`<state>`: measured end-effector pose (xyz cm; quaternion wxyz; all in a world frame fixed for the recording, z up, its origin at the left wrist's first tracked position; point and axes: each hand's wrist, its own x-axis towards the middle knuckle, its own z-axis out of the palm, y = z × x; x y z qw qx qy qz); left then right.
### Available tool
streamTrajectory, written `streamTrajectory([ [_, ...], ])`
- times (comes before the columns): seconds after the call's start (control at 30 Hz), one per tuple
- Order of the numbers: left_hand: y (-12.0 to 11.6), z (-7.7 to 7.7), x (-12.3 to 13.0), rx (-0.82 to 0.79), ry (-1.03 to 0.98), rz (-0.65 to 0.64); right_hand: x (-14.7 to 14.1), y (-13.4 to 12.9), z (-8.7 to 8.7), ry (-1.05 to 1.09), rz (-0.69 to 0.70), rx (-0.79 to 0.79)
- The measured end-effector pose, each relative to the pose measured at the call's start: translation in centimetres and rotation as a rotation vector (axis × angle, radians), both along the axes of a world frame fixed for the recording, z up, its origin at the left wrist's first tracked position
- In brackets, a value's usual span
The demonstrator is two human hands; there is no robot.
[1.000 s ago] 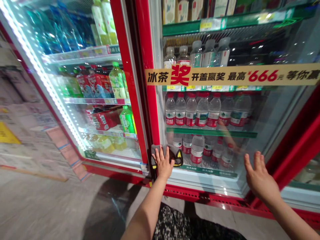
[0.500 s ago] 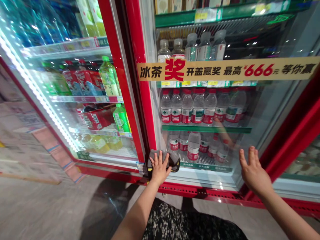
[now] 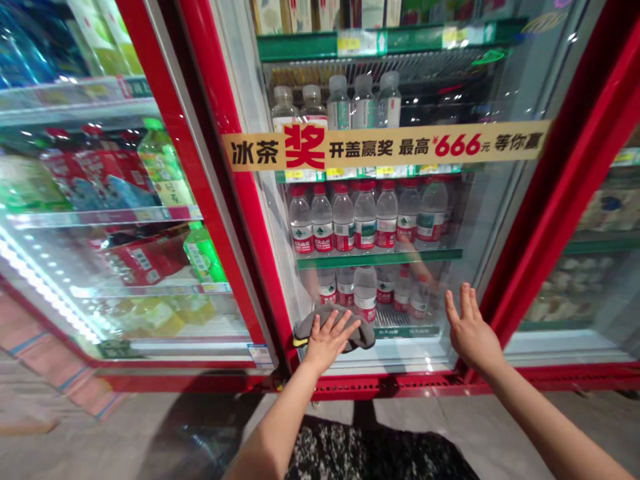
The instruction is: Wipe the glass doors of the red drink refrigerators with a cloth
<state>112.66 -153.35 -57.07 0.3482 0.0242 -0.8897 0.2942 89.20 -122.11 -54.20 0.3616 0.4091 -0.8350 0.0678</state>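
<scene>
My left hand (image 3: 330, 341) holds a grey cleaning cloth (image 3: 369, 337) with black-and-yellow edging against the lower left of a glass cooler door. Its fingers are spread flat over the cloth. On the right, my right hand (image 3: 473, 330) is open and empty, fingers stretched upward, at the door's lower right glass; whether it touches is unclear. Behind the glass stand water bottles (image 3: 343, 217) with red caps and red-and-white labels in a row, with several more on the shelf below. The cloth and left hand partly cover the bottom shelf's front.
A beige banner strip (image 3: 390, 148) with Chinese print crosses the door glass. Red door frames (image 3: 235, 167) border both sides. Left of it is another lit cooler with green drink bottles (image 3: 163, 160). Stacked cartons (image 3: 55, 360) stand at far left on the grey floor (image 3: 120, 440).
The view has swung right, so the coolers sit further left. My left hand has slid the cloth rightward across the glass from the frame corner. My right hand stays open near the right side.
</scene>
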Motion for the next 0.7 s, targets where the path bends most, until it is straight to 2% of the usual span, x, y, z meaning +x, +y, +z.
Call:
streamTrajectory([
  [0.07,-1.0,1.1,0.7,-0.085,-0.025,-0.039,0.0,-0.1,-0.1,-0.009,-0.011,0.000],
  [0.13,-0.9,3.2,0.0,-0.057,0.022,-0.008,0.1,-0.2,-0.1,-0.016,-0.020,-0.006],
  [0.2,0.4,5.3,-2.2,0.023,0.097,0.049,0.1,-0.3,-0.1,-0.025,-0.029,-0.014],
  [0.27,2.5,6.8,-4.8,0.091,0.152,0.102,0.1,-0.4,0.0,-0.035,-0.035,-0.020],
  [0.33,4.3,7.2,-6.8,0.077,0.138,0.073,0.1,-0.3,0.1,-0.034,-0.032,-0.025],
  [0.37,4.9,7.1,-7.2,0.028,0.089,0.017,0.0,-0.2,0.2,-0.031,-0.028,-0.027],
  [0.43,5.0,6.5,-7.0,-0.115,-0.052,-0.126,-0.1,0.0,0.3,-0.029,-0.019,-0.031],
  [0.5,4.2,6.1,-6.0,-0.210,-0.136,-0.198,-0.2,0.1,0.4,-0.037,-0.015,-0.039],
  [0.6,3.2,6.9,-5.2,-0.151,-0.037,-0.114,-0.2,0.0,0.3,-0.056,-0.014,-0.055],
  [0.7,4.5,8.9,-7.2,-0.037,0.088,-0.029,-0.2,-0.4,0.0,-0.072,-0.017,-0.079],
])
